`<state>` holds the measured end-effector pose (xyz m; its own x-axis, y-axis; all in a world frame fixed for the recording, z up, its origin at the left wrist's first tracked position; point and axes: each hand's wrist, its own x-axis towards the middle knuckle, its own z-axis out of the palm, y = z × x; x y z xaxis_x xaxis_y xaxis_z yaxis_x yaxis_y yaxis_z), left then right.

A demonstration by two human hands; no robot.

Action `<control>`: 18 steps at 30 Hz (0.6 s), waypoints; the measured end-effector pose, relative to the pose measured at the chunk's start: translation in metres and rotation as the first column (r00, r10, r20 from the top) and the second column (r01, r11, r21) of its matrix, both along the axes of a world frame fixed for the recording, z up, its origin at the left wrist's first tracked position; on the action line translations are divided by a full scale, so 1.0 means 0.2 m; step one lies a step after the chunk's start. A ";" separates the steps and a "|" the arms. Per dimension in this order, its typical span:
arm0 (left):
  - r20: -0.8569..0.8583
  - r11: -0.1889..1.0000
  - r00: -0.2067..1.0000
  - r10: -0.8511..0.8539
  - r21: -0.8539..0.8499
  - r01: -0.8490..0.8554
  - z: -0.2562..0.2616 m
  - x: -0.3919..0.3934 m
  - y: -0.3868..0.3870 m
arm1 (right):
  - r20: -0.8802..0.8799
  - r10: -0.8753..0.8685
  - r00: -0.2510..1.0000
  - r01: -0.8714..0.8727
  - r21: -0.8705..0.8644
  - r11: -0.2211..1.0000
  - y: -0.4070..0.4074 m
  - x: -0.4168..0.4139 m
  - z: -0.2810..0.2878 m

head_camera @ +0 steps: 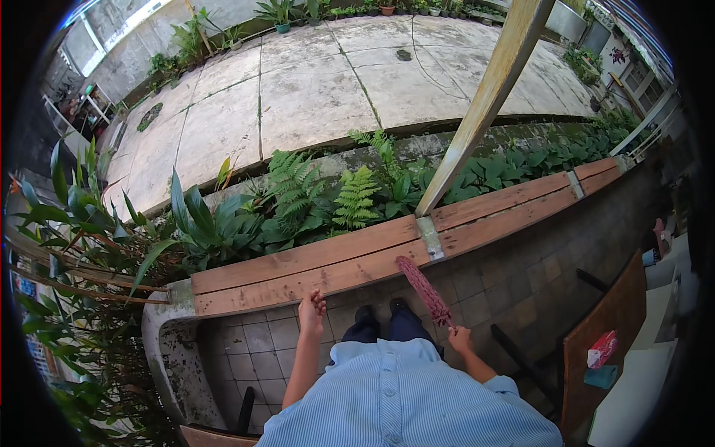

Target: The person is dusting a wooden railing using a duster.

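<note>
My right hand [461, 339] grips the handle end of a dusky pink string-like duster [423, 290]. The duster's head slants up and to the left, its tip at the front edge of a wooden bench top [357, 268]; contact there cannot be told. My left hand [313, 310] is raised near that same edge, further left, its fingers curled in and nothing visible in them. Dark stains mark the brown planks, which are split lengthwise by a narrow gap. A concrete strip [430, 237] divides this section from the bench top [508, 209] to the right.
A slanted wooden post [486, 106] rises behind the bench. Ferns [357, 198] and leafy plants grow along its far side, before a concrete yard [313, 95]. At right, a wooden table [603, 335] bears a pink packet [602, 349]. Tiles [268, 357] cover the floor.
</note>
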<state>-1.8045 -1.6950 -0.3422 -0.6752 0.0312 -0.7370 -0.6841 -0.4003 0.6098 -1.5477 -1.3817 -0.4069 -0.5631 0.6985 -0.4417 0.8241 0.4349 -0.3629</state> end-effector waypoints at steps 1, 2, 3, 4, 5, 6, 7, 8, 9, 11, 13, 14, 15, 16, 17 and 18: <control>0.005 1.000 1.000 -0.003 0.000 0.003 0.01 0.00 0.02 | -0.001 -0.066 0.998 0.066 0.021 0.998 0.01 0.00 -0.03; 0.006 1.000 1.000 -0.003 -0.002 0.003 0.01 0.00 0.04 | 0.000 -0.066 0.998 0.066 0.019 0.998 0.03 0.00 -0.06; -0.010 1.000 1.000 -0.019 0.002 0.019 0.02 0.01 0.06 | -0.030 -0.148 0.989 0.149 0.045 0.988 0.03 -0.01 -0.08; -0.026 0.999 0.999 -0.033 0.006 0.034 0.02 0.01 0.08 | -0.061 -0.227 0.972 0.231 0.069 0.970 0.05 -0.01 -0.10; -0.022 0.999 0.999 -0.034 0.003 0.034 0.03 0.02 0.10 | -0.056 -0.228 0.972 0.231 0.067 0.971 0.07 0.00 -0.11; -0.016 1.000 1.000 -0.011 -0.008 0.010 0.03 0.03 0.13 | -0.089 -0.218 0.972 0.223 0.050 0.974 0.11 -0.01 -0.10; -0.011 1.000 1.000 0.013 -0.018 -0.013 0.02 0.03 0.15 | -0.123 -0.208 0.970 0.214 0.034 0.976 0.15 -0.01 -0.10; -0.008 1.000 1.000 0.016 -0.018 -0.017 0.02 0.04 0.17 | -0.121 -0.205 0.971 0.210 0.035 0.977 0.18 0.01 -0.09; -0.010 0.999 0.999 0.043 -0.027 -0.043 0.00 0.05 0.18 | -0.103 -0.102 0.989 0.100 -0.025 0.995 0.20 -0.01 0.00; -0.011 0.997 0.998 0.069 -0.029 -0.070 -0.01 0.07 0.25 | -0.089 0.004 0.996 -0.011 -0.077 0.997 0.28 -0.01 0.05; -0.013 0.993 0.994 0.106 -0.043 -0.106 0.01 0.09 0.33 | 0.064 0.196 0.979 -0.190 -0.080 0.978 0.37 0.00 0.02; -0.012 0.993 0.994 0.111 -0.041 -0.111 0.01 0.11 0.39 | 0.077 0.176 0.981 -0.167 -0.110 0.980 0.43 0.01 0.01; -0.012 0.992 0.992 0.124 -0.024 -0.124 0.01 0.13 0.45 | 0.074 0.183 0.980 -0.174 -0.111 0.979 0.47 0.00 0.00; -0.012 0.991 0.991 0.137 -0.007 -0.137 0.00 0.15 0.50 | 0.062 0.136 0.989 -0.130 -0.089 0.988 0.51 -0.01 -0.02; -0.015 0.990 0.990 0.143 -0.007 -0.143 0.00 0.16 0.57 | 0.049 0.088 0.995 -0.085 -0.068 0.994 0.55 -0.01 -0.03; -0.010 0.990 0.990 0.139 0.004 -0.139 0.00 0.19 0.63 | 0.048 0.095 0.994 -0.092 -0.070 0.993 0.60 -0.01 -0.04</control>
<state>-1.7672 -1.5681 -0.3415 -0.6804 -0.0613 -0.7303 -0.6155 -0.4930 0.6149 -1.5500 -1.2612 -0.4157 -0.6002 0.6114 -0.5157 0.7990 0.4871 -0.3526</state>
